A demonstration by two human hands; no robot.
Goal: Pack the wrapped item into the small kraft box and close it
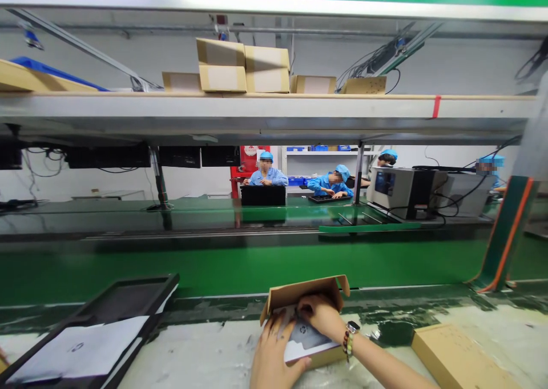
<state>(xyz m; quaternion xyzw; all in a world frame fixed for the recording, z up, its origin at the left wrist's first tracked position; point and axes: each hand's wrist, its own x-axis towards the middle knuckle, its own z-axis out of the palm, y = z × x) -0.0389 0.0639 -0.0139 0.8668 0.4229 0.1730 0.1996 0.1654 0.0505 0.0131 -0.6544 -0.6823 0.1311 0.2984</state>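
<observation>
An open cardboard box (327,357) with its lid folded up sits on the bench before me. Inside lies a grey plastic-looking packet (306,333) with a dark recycling-type mark, beside a white sheet or insert. My left hand (274,346) rests over the box's left side, fingers stretched out and thumb apart at the front edge. My right hand (319,316), with a watch and beads at the wrist, reaches into the box from the right. Its fingers are curled in a pinch at the packet's upper part; what they hold is hidden.
At left, a black tray-like frame (128,295) carries a white sleeve (79,346) with a logo. A closed cardboard box (460,357) lies at right. Beyond runs a green conveyor belt (240,260); a post (505,235) stands right. Co-workers in blue sit across, below a shelf (257,106) with boxes.
</observation>
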